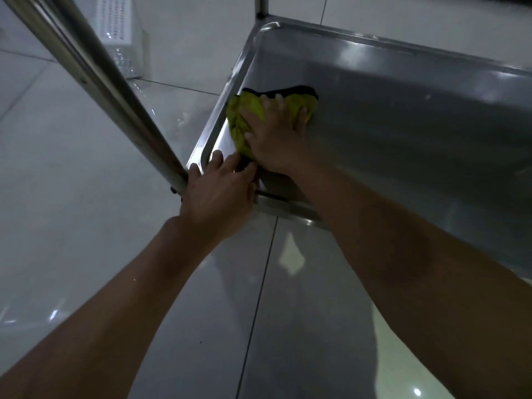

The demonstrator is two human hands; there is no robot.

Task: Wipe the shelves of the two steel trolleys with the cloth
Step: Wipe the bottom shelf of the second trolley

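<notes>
One steel trolley (403,116) was in view, its low shelf cut off at the right edge. Cloth (247,116), yellow-green with a dark border, lay on the shelf near the left rim, partly hidden under the right hand (273,139), which pressed it flat with fingers spread. Left hand (218,194) rested at the shelf's near corner beside the upright post (95,82), fingers extended; whether the thumb curled round the post could not be told. Tiled floor (72,226) below. White perforated object (115,21) at top left, blurred.
</notes>
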